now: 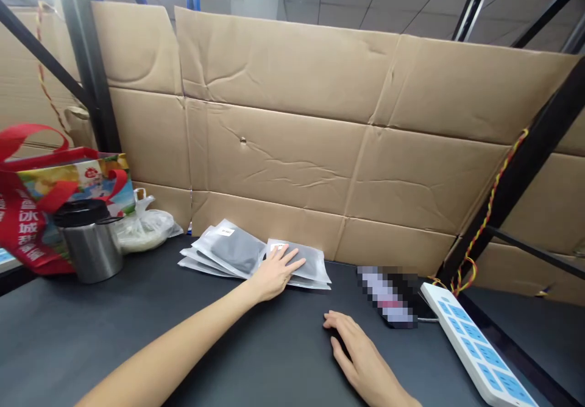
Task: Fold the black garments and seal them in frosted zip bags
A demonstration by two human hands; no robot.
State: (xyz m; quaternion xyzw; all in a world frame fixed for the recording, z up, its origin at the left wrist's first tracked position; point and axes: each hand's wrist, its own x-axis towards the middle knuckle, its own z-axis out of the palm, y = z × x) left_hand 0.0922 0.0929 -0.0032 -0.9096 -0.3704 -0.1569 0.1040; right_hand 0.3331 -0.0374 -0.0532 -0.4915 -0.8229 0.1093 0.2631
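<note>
My left hand (pixel 274 275) lies with fingers spread on the right-hand stack of flat plastic packets (pixel 313 261). These are frosted, with something dark grey inside and a small white label partly under my fingers. Beside them, overlapping at the middle, is another stack of similar packets (pixel 231 250), its top one labelled too. My right hand (pixel 359 355) rests low over the dark table (pixel 256 346), fingers slightly bent and apart, holding nothing. It is nearer to me than the packets.
A white power strip (pixel 479 346) and a pixelated phone-like object (pixel 388 297) are on the right. At left stand a steel tumbler (pixel 91 245), a red carrier bag (pixel 27 212) and a knotted plastic bag (pixel 148 227). Cardboard (pixel 283 108) walls off the back, between black metal posts (pixel 512 175).
</note>
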